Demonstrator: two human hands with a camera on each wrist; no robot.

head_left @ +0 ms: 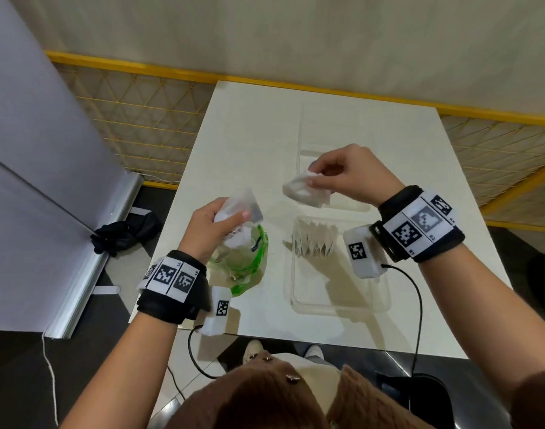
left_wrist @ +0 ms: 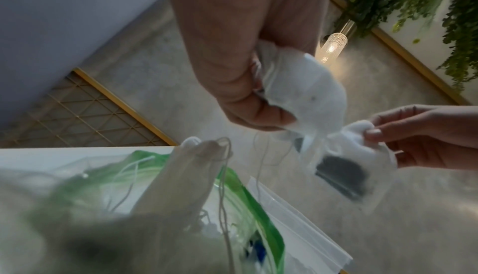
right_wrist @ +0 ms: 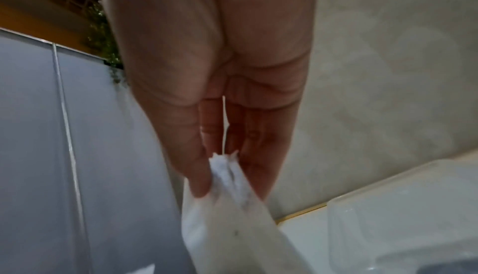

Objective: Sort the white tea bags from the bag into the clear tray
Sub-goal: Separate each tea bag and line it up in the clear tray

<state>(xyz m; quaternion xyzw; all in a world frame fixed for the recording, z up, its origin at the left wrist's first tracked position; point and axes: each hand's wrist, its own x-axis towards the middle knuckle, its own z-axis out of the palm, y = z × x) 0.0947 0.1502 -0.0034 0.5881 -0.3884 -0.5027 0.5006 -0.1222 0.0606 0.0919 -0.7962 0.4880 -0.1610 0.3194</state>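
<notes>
My left hand (head_left: 234,212) grips a bunch of white tea bags (head_left: 240,204) just above the green-edged plastic bag (head_left: 249,264), which lies open on the white table (head_left: 234,134) with more tea bags and strings inside. To the right, my right hand (head_left: 313,174) pinches a white tea bag (head_left: 302,191) in the air beyond the clear tray (head_left: 339,305). Several tea bags (head_left: 314,239) stand in a row at the tray's far end. In the left wrist view, dark contents show through the pinched tea bag (left_wrist: 344,174). The right wrist view shows my fingers (right_wrist: 199,176) closed on its top.
A second clear container (head_left: 330,128) sits at the back of the table. A grey partition (head_left: 33,150) stands to the left, with a black cloth (head_left: 122,236) on the floor beside it. Yellow mesh fencing (head_left: 147,119) runs behind the table. Cables hang from both wrists.
</notes>
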